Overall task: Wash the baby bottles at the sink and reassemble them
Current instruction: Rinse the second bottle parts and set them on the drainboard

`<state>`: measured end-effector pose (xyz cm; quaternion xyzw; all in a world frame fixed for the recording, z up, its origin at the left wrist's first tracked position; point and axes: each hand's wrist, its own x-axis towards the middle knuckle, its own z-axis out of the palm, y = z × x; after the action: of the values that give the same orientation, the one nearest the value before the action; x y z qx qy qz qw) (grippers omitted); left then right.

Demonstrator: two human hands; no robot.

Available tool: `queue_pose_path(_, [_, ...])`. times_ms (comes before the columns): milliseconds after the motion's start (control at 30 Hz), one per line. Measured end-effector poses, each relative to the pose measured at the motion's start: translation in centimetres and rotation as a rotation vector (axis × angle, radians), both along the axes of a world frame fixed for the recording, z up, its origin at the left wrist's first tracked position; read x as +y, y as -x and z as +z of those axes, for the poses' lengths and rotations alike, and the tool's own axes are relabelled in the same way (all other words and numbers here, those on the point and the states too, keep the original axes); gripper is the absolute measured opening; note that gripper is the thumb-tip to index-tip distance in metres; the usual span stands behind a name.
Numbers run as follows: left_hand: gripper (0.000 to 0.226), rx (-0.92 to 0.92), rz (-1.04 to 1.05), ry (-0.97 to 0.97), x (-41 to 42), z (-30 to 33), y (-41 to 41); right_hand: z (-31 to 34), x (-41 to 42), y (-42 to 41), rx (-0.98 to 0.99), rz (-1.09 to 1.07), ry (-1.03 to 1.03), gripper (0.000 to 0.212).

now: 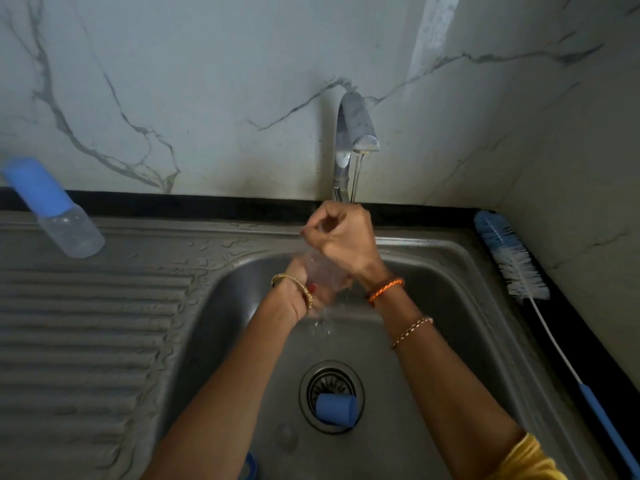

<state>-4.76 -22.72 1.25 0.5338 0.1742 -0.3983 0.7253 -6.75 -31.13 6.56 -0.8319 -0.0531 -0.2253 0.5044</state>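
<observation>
Forearms: both reach from the bottom edge over the sink (433,258), bangles on each wrist, a yellow sleeve at the lower right.
Blue cap (336,409): lies on its side on the drain strainer, at the bottom of the basin.
Blue ring (252,463): partly visible at the lower edge, beside the left forearm.
Left hand (304,289): fingers curled round the lower part of a clear bottle (323,268), gripping it over the basin.
Right hand (341,237): above the bottle's top end, fingers curled at its mouth; whether they pinch something I cannot tell.
Water: a thin stream falls from the tap (353,133) and drips below the hands.
Second bottle (52,206): clear, with blue cap on, standing on the draining board at the far left, well apart from the hands.
Bottle brush (512,261): blue and white bristles, blue handle, lying on the dark desk right of the sink.
</observation>
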Motion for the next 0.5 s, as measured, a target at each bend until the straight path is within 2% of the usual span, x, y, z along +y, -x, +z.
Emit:
queue_pose_path(33, [0.059,-0.006,-0.087,-0.035,0.2,-0.1,0.0,0.5,-0.3,-0.1,0.033,0.094,-0.012,0.018])
queue_pose_path(100, [0.047,-0.014,-0.179,-0.042,0.3,-0.2,0.1,1.4,-0.9,-0.1,0.096,0.259,-0.094,0.024])
queue_pose_path(200, [0.037,-0.005,-0.06,0.054,-0.4,0.1,0.2,1.5,-1.9,0.4,0.108,0.353,-0.272,0.039])
queue_pose_path(300, [0.03,-0.003,0.165,0.277,-1.3,0.6,0.0,-0.3,-2.0,1.4,0.168,0.207,-0.208,0.051])
queue_pose_path(333, [0.031,-0.024,0.197,0.295,-1.4,0.6,-0.1,-1.2,-1.8,1.8,0.173,0.144,-0.203,0.051])
queue_pose_path(433, [0.051,0.017,0.176,0.145,-1.2,0.4,-0.4,-3.0,-1.3,2.9,0.154,-0.017,-0.186,0.042])
queue_pose_path(500, [0.062,-0.013,0.13,0.001,-1.0,0.0,-0.3,-3.7,-1.2,2.9,0.148,-0.118,-0.035,0.047])
